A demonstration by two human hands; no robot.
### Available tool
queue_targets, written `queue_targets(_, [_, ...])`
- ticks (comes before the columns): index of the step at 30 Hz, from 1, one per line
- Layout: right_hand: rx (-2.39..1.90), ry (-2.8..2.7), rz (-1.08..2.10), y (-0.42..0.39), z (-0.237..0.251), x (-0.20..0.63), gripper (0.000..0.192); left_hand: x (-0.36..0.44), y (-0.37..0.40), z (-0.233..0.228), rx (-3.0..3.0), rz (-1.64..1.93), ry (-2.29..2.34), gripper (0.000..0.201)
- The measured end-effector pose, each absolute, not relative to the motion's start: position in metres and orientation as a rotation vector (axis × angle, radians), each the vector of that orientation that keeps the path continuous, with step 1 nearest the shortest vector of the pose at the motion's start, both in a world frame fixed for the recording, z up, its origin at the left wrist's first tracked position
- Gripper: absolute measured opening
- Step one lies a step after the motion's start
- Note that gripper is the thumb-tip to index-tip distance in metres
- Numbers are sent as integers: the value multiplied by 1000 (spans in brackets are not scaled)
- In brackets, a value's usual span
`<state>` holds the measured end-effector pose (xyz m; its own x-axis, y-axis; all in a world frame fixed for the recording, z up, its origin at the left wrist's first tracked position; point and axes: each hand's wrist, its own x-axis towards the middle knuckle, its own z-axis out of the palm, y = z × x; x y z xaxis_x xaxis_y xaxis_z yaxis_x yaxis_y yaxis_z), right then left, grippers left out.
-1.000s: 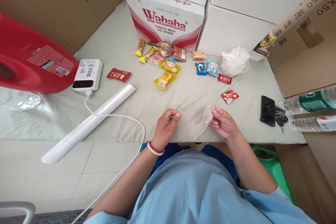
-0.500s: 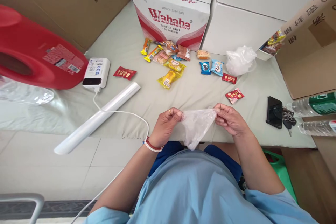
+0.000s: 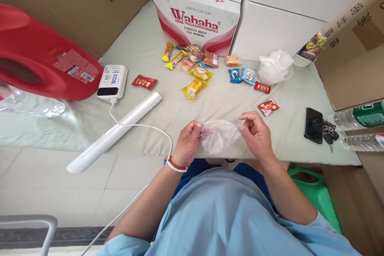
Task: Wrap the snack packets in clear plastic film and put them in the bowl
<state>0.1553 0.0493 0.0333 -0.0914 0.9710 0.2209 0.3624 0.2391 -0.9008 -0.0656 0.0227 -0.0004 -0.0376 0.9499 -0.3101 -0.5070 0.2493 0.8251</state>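
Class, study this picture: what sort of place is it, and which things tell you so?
Probably an indoor storage corner, perhaps in a home or small shop: a big cardboard box and a drinking-water carton stand on a cloth-covered surface, near scattered wrapped snacks.

A white carton (image 3: 195,20) reads "Wahaha PURIFIED WATER FOR DRINKING".

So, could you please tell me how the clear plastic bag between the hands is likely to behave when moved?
The plastic bag is probably floppy, since it hangs in soft creases between the left hand and right hand. It is likely light for its size, as the film looks thin and see-through. That thinness suggests it could tear if pulled hard.
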Motion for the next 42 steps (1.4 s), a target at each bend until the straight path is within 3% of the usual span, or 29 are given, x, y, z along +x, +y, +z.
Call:
queue_targets(3, [-1191,-1970,608,44,33,142,23,-67,21,-4,580,1350,1135,47])
queue_targets(5, [-1160,-2070,622,46,33,143,13,-72,21,-7,612,1400,1239,47])
queue_targets(11, [-1068,-1772,1161,58,45,169,9,-88,19,-5,632,1385,1350,49])
queue_targets(17, [-1099,-1375,1377,74,37,189,20,-88,25,-3,545,1376,1301,49])
queue_targets(22, [-1416,-1261,1109,74,23,190,30,-86,25,-5,562,1405,1358,47])
queue_targets(28, [-1193,-1955,989,46,31,141,51,-75,24,-6,630,1383,1311,49])
queue_targets(32, [-986,-2310,1041,48,25,119,21,-76,26,-5,617,1386,1279,48])
queue_targets(38, [-1132,-1586,1245,65,27,162,13,-91,27,-8,631,1451,1398,44])
queue_targets(42, [-1304,-1127,1314,70,21,206,25,-93,30,-15,646,1464,1428,40])
